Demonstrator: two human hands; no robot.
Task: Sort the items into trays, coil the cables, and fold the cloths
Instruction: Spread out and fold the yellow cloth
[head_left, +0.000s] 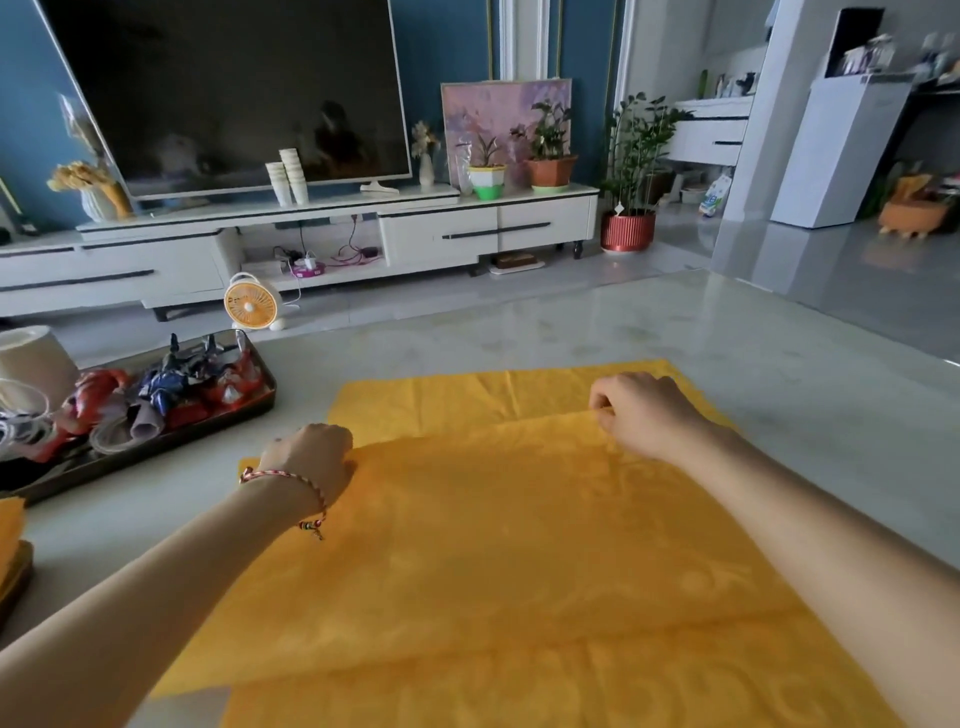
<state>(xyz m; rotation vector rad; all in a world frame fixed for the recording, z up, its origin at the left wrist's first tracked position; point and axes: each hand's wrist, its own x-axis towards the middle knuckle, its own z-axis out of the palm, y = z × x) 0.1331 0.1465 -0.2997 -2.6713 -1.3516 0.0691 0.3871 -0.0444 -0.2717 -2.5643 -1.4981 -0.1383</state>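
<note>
Two hands were at work, both on one yellow cloth (493, 545). The left hand (310, 460), with a single braided bracelet (291, 478) on its wrist, had its fingers curled down and gripped the left end of the cloth's raised edge. The right hand (641, 415) was likewise closed small, thumb and fingers pinching the same edge towards its right end, so neither hand showed any spread of the fingers. The cloth lay flat on the pale table (675, 332) in two layers: the upper layer, held by both hands, covered the near part, and a strip of the lower layer showed beyond the hands and again at the near edge. To the left, well apart from the cloth, stood one dark tray (218, 423) holding a heap of red and blue toy figures (182, 379) (too tangled to count) beside some looped white cable (21, 415). A second piece of yellow cloth (9, 525) showed at the left border. Beyond the table sat one small orange fan (251, 306) on the floor, two stacks of paper cups (288, 176) on the white cabinet, and one dark television (234, 88).
</note>
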